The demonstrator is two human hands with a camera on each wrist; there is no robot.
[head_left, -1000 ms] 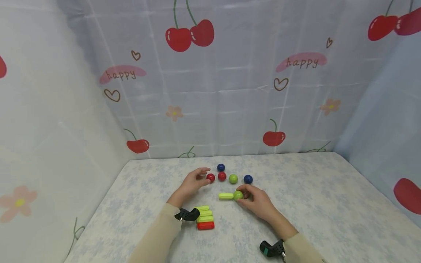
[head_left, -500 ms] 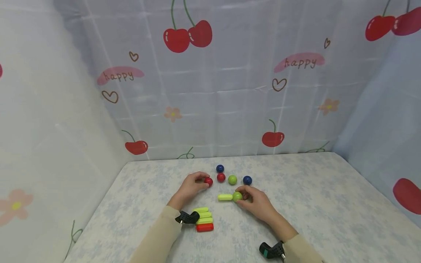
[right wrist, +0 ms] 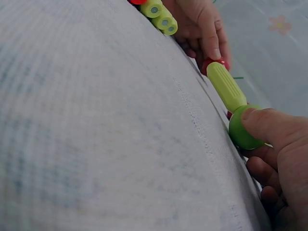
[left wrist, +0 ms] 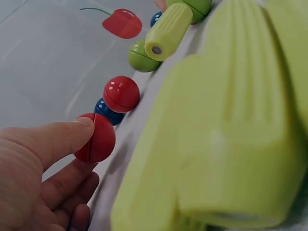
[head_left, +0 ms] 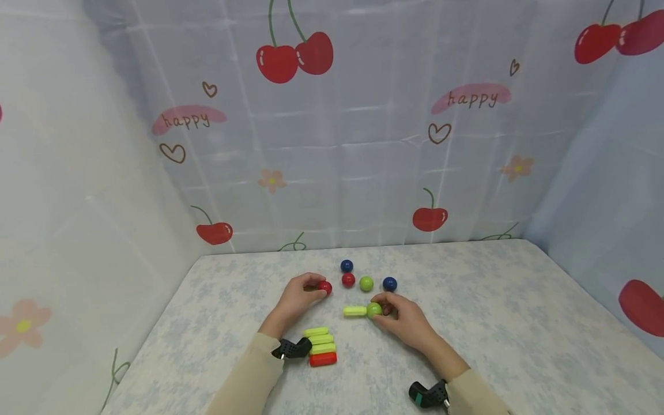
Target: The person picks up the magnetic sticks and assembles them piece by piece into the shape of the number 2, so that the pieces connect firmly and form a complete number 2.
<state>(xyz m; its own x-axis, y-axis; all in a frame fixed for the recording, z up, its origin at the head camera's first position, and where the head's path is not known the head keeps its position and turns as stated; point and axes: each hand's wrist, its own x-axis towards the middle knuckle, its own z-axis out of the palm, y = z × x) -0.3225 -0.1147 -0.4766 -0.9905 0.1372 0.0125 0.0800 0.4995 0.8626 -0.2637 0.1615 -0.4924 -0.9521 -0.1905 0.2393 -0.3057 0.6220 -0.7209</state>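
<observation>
My left hand point(head_left: 294, 301) pinches a glossy red ball point(head_left: 325, 287) between thumb and fingers; a seam shows round this red ball point(left wrist: 100, 139) in the left wrist view. To its right, my right hand point(head_left: 407, 321) grips a green ball point(head_left: 373, 310). A ribbed yellow-green stick point(head_left: 354, 311) is joined to that ball's left side and points toward the left hand. In the right wrist view, the far end of the stick point(right wrist: 225, 86) overlaps the red ball point(right wrist: 211, 63); whether they touch cannot be told there, but the head view shows a gap between them.
Behind the hands lie a second red ball point(head_left: 349, 280), another green ball point(head_left: 366, 283) and two blue balls point(head_left: 346, 266). Several yellow-green sticks point(head_left: 323, 339) and a red stick point(head_left: 323, 359) lie side by side near the left wrist. A patterned cloth point(head_left: 467, 300) covers the table.
My left hand has closed on the red ball and drawn it left and slightly nearer, away from the other red ball. The right hand stays put with the green ball and stick.
</observation>
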